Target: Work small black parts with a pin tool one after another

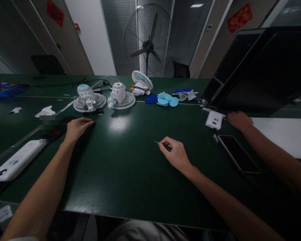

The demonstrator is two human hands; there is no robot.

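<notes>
My right hand (174,152) holds a small screwdriver (168,147) above the green table, its thin metal tip pointing left. On the left, my left hand (77,129) has thumb and fingers pinched together close to the tabletop. Whatever is in that pinch, if anything, is too small to make out. Beyond it a small white fan (89,98) lies face down, with a second fan (121,97) beside it. A third fan (141,83) sits further back. Light blue fan blades (167,99) lie by a blue glove (152,99).
Another person's hand (240,120) rests at the right, near a white power bank (214,120) and a phone (238,154). A white long device (18,160) lies at left. A large black screen (263,70) stands back right. Cables (90,82) run behind the fans.
</notes>
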